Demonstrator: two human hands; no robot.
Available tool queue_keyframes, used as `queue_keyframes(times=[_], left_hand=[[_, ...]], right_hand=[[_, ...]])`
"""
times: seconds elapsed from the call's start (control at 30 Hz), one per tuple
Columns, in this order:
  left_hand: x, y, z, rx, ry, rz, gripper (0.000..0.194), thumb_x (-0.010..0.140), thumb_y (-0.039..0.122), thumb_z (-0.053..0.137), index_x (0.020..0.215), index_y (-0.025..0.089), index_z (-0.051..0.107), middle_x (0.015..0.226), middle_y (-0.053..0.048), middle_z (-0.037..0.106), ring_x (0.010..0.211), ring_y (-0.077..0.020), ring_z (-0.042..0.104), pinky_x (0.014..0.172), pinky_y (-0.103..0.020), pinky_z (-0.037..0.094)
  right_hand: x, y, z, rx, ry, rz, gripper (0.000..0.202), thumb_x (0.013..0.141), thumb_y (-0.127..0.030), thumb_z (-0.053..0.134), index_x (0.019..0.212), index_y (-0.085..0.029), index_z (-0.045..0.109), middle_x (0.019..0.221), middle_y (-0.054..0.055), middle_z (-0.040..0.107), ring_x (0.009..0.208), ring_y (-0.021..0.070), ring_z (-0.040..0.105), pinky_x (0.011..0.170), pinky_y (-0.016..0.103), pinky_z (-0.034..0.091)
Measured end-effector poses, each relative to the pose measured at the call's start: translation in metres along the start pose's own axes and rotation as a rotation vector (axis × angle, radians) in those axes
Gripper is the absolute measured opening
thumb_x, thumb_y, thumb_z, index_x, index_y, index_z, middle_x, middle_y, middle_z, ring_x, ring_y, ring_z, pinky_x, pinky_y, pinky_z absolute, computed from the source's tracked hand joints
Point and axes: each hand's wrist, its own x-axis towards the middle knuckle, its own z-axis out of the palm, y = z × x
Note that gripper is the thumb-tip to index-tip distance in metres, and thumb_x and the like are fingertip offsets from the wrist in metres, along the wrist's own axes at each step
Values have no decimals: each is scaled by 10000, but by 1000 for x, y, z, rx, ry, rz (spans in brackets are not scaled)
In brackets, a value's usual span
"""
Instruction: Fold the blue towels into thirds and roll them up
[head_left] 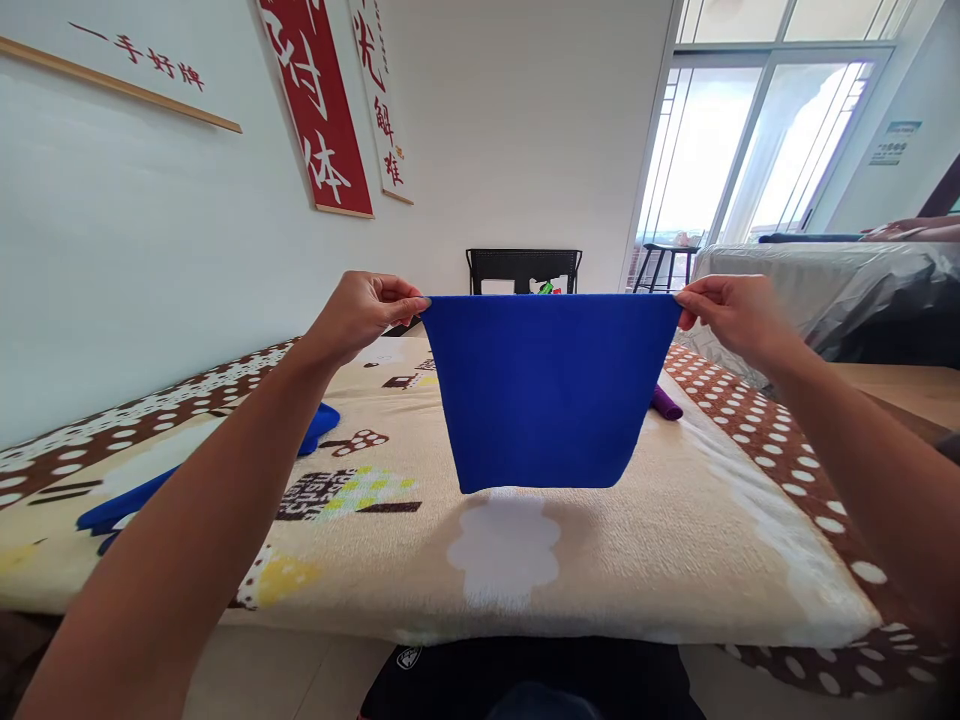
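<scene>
A blue cloth [551, 390] hangs stretched between my two hands, its top edge pulled straight and its lower edge just above the patterned blanket [637, 570]. My left hand [371, 312] pinches the cloth's top left corner between thumb and fingers. At the top right corner, my right hand [720, 310] grips it the same way. Another blue cloth [139, 500] lies crumpled on the blanket at the left, partly hidden behind my left forearm. A rolled purple cloth [666, 403] pokes out from behind the held cloth on the right.
Beyond the blanket stands a black chair [525, 265] against the wall. A surface under plastic sheeting [795, 290] is at the right, with a dark stool [667, 262] near the glass doors. Scrolls [322, 120] hang on the left wall.
</scene>
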Motion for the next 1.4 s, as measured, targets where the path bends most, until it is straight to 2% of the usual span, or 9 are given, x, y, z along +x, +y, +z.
queue_keyframes(times=[0.4, 0.8, 1.03, 1.23, 1.4], left_hand=[[-4, -2, -2, 42, 2, 24, 224, 699, 392, 751, 742, 174, 722, 584, -17, 626, 535, -127, 568, 515, -231, 438], [0, -6, -1, -43, 11, 16, 220, 681, 373, 767, 756, 181, 689, 619, -11, 613, 559, -122, 553, 542, -241, 447], [-4, -1, 1, -66, -4, -36, 166, 667, 304, 772, 746, 194, 677, 611, -11, 611, 582, -137, 565, 572, -263, 453], [-8, 9, -1, -50, -8, -65, 169, 651, 285, 781, 744, 195, 672, 601, -5, 608, 585, -139, 583, 552, -250, 466], [-11, 17, -6, -54, -18, -98, 189, 634, 284, 796, 745, 191, 674, 587, -8, 596, 591, -156, 611, 520, -242, 482]], right_hand=[[0, -1, 0, 57, 15, 1, 268, 863, -436, 594, 798, -200, 704, 669, 13, 680, 597, 108, 508, 584, 266, 391], [-1, -4, 0, 71, 11, -4, 250, 843, -430, 623, 845, -196, 710, 694, 26, 703, 640, 130, 583, 631, 283, 433], [-3, -4, 0, 126, -6, 3, 264, 812, -426, 666, 864, -173, 718, 687, 44, 698, 661, 147, 631, 686, 306, 482], [-5, -5, -5, 214, -59, 21, 328, 752, -471, 724, 842, -156, 723, 686, 68, 691, 590, 131, 587, 619, 307, 493], [-4, -2, -10, 289, -82, 47, 356, 705, -485, 769, 852, -162, 731, 698, 66, 692, 630, 137, 602, 693, 332, 496]])
